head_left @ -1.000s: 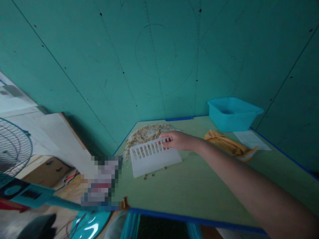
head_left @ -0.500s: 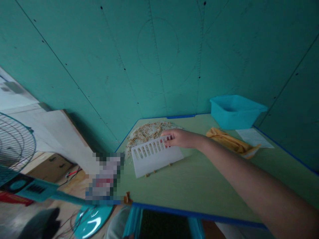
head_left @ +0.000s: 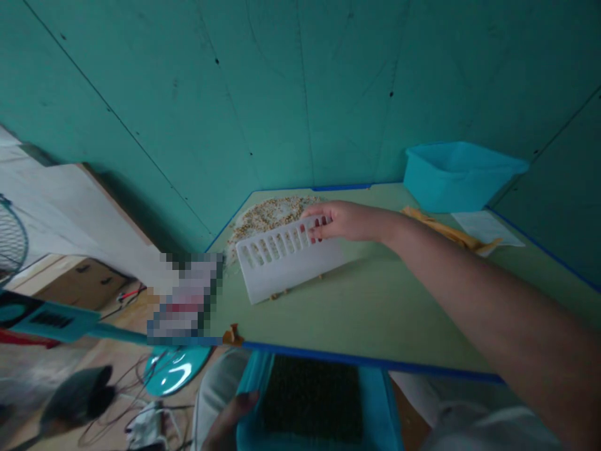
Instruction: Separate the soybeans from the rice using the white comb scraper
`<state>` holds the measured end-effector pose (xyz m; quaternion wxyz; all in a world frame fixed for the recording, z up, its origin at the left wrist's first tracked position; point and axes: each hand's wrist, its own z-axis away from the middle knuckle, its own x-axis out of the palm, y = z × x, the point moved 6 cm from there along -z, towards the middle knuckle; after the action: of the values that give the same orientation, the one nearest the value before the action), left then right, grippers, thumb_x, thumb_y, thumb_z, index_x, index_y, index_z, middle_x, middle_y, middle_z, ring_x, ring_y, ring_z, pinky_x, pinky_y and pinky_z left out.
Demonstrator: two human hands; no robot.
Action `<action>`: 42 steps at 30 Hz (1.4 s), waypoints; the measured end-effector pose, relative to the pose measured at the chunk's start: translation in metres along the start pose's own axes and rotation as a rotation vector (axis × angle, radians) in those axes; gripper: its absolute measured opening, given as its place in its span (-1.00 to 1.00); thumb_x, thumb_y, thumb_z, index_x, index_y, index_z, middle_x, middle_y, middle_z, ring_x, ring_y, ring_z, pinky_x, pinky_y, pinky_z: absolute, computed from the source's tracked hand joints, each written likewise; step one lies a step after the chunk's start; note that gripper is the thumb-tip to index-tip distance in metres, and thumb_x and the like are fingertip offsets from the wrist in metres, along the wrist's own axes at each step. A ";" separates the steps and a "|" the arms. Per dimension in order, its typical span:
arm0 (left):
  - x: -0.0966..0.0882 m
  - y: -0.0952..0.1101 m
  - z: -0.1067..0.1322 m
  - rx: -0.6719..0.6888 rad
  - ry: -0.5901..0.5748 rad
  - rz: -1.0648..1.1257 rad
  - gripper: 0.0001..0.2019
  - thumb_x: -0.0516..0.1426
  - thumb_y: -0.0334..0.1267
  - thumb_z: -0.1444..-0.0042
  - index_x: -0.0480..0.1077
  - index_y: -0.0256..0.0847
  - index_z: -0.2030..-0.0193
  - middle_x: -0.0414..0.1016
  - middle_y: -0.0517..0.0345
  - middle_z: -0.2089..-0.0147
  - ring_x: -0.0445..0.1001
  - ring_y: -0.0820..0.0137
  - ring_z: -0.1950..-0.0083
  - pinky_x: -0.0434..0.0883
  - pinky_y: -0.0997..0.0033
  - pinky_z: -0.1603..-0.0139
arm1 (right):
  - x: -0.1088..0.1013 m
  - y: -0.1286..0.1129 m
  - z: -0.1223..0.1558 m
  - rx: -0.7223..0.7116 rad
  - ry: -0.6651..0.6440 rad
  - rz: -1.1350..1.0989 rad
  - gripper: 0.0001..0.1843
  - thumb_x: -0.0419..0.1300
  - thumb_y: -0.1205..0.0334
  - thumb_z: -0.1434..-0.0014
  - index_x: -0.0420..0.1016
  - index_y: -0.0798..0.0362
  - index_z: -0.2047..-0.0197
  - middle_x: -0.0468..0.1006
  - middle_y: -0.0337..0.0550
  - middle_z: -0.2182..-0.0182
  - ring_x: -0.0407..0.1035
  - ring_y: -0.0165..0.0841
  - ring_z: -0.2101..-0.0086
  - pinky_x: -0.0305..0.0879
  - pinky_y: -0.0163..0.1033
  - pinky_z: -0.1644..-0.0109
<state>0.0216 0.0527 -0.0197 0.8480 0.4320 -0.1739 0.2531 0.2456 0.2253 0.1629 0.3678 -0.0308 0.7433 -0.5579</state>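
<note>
My right hand (head_left: 340, 220) is closed on the upper right end of a white slotted plastic board (head_left: 291, 269); its fingers pass through the end slots. The board leans over the table, slots toward the wall. Behind it spreads a patch of small tan and pale grains (head_left: 270, 216), partly hidden by the board. A few crumbs (head_left: 279, 294) lie along its lower edge. Below the table edge, a blue plastic tub (head_left: 251, 394) holds a dark grainy mass (head_left: 313, 398). My left hand (head_left: 230, 419) grips the tub's left rim, thumb on top, other fingers hidden.
The green table (head_left: 389, 313) has blue-taped edges and meets a green wall (head_left: 328, 94). Another blue tub (head_left: 453, 178) stands back right, near a yellow cloth (head_left: 451, 233) and a white sheet (head_left: 493, 227). A fan's round base (head_left: 176, 369) and cables are on the floor at left.
The view has tipped downward, showing more of the lower tub and my left hand on its rim. My right hand still holds the white board, at about the same place on the table.
</note>
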 end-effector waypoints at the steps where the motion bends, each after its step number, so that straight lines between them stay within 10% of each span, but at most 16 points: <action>1: 0.008 -0.009 0.006 -0.126 0.003 0.051 -0.86 0.14 -0.36 0.09 0.53 -0.10 0.50 0.61 0.19 0.46 0.55 0.24 0.40 0.46 0.37 0.38 | -0.001 0.001 0.000 0.003 0.000 -0.004 -0.79 0.10 0.46 -0.01 0.38 0.10 0.24 0.39 -0.28 0.46 0.26 -0.47 0.43 0.17 -0.36 0.34; 16: 0.044 -0.016 0.010 -0.052 -0.072 0.041 -0.85 0.17 -0.33 0.15 0.55 -0.12 0.40 0.62 0.19 0.41 0.51 0.16 0.20 0.38 0.27 0.11 | -0.003 0.000 0.003 0.012 -0.003 0.031 -0.79 0.08 0.50 -0.04 0.41 0.11 0.25 0.39 -0.38 0.37 0.29 -0.48 0.28 0.13 -0.45 0.32; 42: 0.019 -0.010 0.009 -0.106 0.044 0.068 -0.79 0.21 -0.35 0.20 0.55 -0.11 0.34 0.62 0.14 0.37 0.51 0.09 0.21 0.41 0.16 0.14 | -0.018 0.043 0.006 0.193 -0.037 -0.003 -0.88 0.20 0.32 0.00 0.37 0.06 0.33 0.45 -0.29 0.49 0.36 -0.46 0.45 0.24 -0.40 0.42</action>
<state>0.0418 0.0459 -0.0117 0.8642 0.3745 -0.1828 0.2819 0.2778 0.2449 0.1344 0.3820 -0.0066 0.6792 -0.6267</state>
